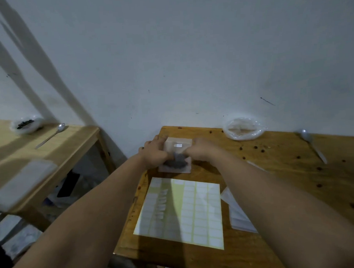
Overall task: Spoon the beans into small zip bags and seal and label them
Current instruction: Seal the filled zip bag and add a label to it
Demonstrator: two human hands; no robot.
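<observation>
At frame centre the left hand point(152, 154) and right hand point(202, 151) each grip a side of the zip bag point(169, 144), already holding beans point(176, 162) and labelled, so sealing seems its last remaining step.

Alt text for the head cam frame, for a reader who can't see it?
Left hand and right hand hold a small zip bag of dark beans by its sides over a wooden table. A label sheet lies nearer the camera; a spoon and an open plastic bag lie to the right.
</observation>
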